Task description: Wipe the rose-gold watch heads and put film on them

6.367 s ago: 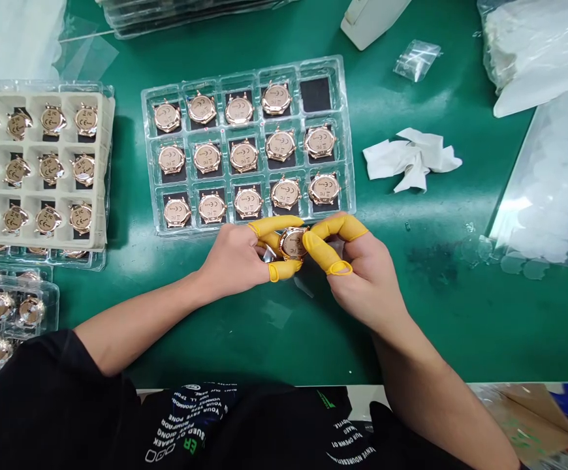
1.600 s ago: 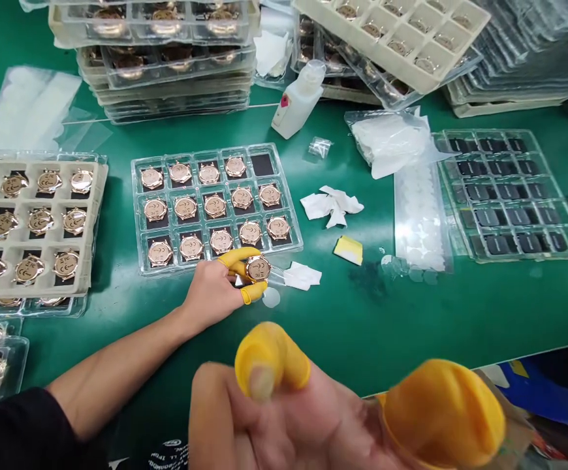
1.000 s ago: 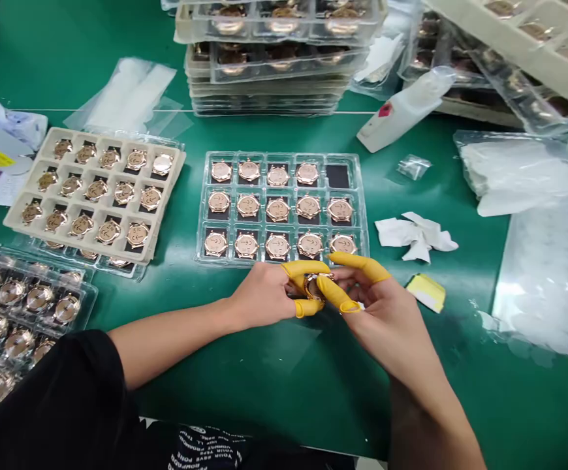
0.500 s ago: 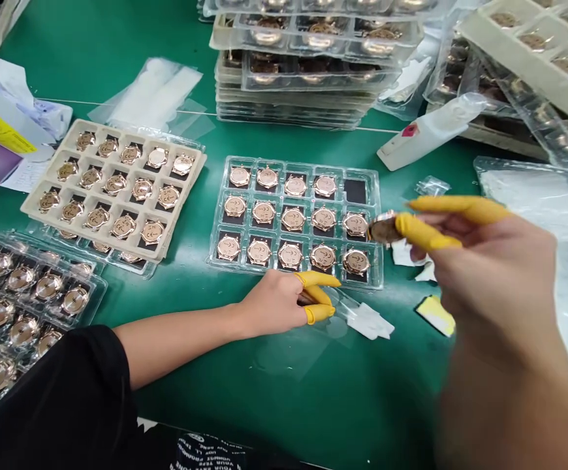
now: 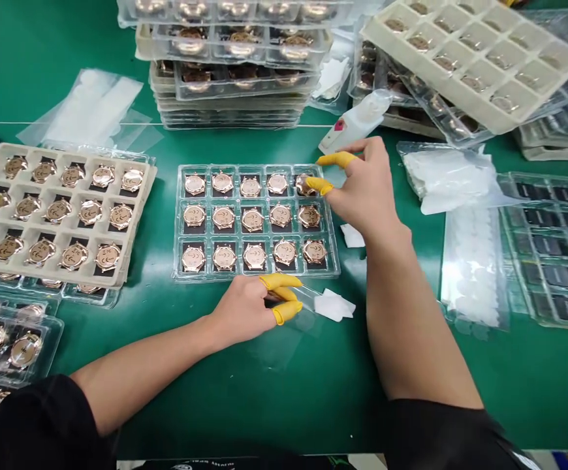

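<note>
A clear plastic tray (image 5: pixel 256 277) of rose-gold watch cases lies on the green mat in front of me. My right hand (image 5: pixel 362 189), with yellow finger cots, reaches over its far right corner and pinches a watch case (image 5: pixel 304 185) at the top right cell. My left hand (image 5: pixel 252 307), also in yellow cots, rests on the mat below the tray with fingers pinched on a small clear film (image 5: pixel 308 301). A white wipe (image 5: pixel 333 305) lies just right of it.
A beige tray (image 5: pixel 140 215) of watch cases sits at the left on clear trays. Stacked trays (image 5: pixel 230 72) stand at the back, with a white bottle (image 5: pixel 355 124) beside them. White pads in bags (image 5: pixel 470 261) and a tray of dark parts (image 5: pixel 553 261) lie on the right.
My right hand has carried the watch case from mid-air down to the tray's top right cell. My left hand has stayed on the mat. The view has shifted slightly.
</note>
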A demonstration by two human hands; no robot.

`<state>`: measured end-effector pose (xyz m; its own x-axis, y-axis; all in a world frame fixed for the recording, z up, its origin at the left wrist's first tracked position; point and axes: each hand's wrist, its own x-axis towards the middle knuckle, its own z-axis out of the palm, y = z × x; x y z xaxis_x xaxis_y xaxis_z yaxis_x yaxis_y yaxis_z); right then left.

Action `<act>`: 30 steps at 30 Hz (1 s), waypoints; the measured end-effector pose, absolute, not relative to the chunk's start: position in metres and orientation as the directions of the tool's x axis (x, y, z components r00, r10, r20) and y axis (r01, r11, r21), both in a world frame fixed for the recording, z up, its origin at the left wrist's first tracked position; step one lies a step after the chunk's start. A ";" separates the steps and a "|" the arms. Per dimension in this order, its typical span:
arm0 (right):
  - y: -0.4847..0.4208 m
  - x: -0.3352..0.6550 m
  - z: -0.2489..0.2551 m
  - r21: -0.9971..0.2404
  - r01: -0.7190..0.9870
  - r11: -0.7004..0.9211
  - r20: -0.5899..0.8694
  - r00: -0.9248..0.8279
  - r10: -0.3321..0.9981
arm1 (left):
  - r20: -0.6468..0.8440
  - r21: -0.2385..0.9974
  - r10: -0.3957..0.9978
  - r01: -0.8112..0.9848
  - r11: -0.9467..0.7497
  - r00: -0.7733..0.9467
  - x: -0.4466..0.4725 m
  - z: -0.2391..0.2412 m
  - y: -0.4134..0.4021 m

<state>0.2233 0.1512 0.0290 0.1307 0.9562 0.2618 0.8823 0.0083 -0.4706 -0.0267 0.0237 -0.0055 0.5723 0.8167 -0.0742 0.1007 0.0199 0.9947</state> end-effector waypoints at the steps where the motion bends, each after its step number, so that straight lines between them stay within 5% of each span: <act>1: 0.147 0.225 0.035 -0.463 0.886 0.018 0.273 0.123 0.954 | -0.075 0.995 0.816 0.097 0.023 0.573 -0.027 -0.006 0.024; 6: 0.081 0.243 0.052 -0.465 0.884 -0.034 0.226 0.156 0.961 | -0.073 0.995 0.810 0.095 0.021 0.582 -0.028 -0.007 0.025; 11: -0.034 0.275 0.040 -0.159 0.986 -0.038 0.105 0.055 0.993 | -0.097 0.992 0.809 0.124 0.030 0.580 -0.028 -0.005 0.025; 16: -0.065 0.295 0.021 -0.393 0.855 -0.338 -0.053 0.346 0.937 | -0.075 0.994 0.814 0.106 0.017 0.576 -0.027 -0.007 0.024; 19: -0.056 0.293 0.022 -0.419 0.802 -0.426 -0.112 0.419 0.901 | -0.062 0.995 0.810 0.098 0.006 0.582 -0.026 -0.006 0.025; 25: -0.038 0.270 0.043 -0.372 0.895 -0.245 0.032 0.276 0.961 | -0.069 0.994 0.797 0.110 0.003 0.599 -0.026 -0.006 0.025; 30: 0.018 0.230 0.051 -0.374 0.911 0.173 0.322 -0.048 0.946 | -0.082 0.989 0.790 0.149 -0.012 0.608 -0.024 -0.008 0.025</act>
<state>0.2298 0.0182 0.0509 -0.0476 0.9456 0.3217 0.9111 0.1732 -0.3741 -0.0240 0.0250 -0.0080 0.6080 0.7896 -0.0824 0.1493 -0.0118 0.9887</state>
